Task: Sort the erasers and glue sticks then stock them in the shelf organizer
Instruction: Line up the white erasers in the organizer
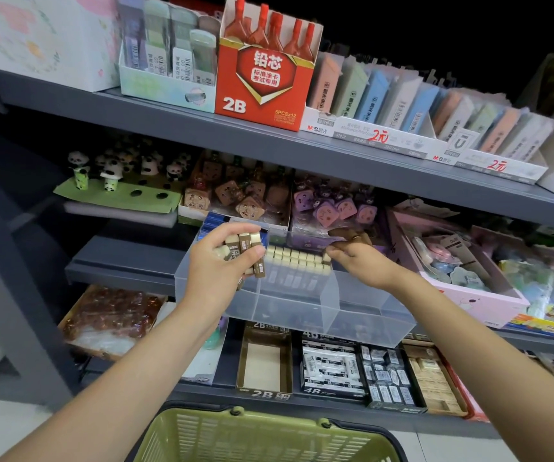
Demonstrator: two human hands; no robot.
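A clear plastic shelf organizer [352, 315] with dividers sits on the middle shelf. Rows of cream erasers with brown sleeves [294, 258] stand in its back compartment. My left hand [215, 265] grips a bunch of several such erasers [244, 250] over the organizer's left end. At the right end of the eraser row, my right hand [352, 250] reaches in and pinches one eraser [326, 258] with its fingertips. No glue sticks are recognisable in view.
A green shopping basket [269, 435] stands below my arms. The lower shelf holds an open 2B carton [264, 361], a 4B eraser box [332, 366] and more eraser boxes. Character erasers [235, 195] sit behind the organizer, a pink box [469, 278] to its right.
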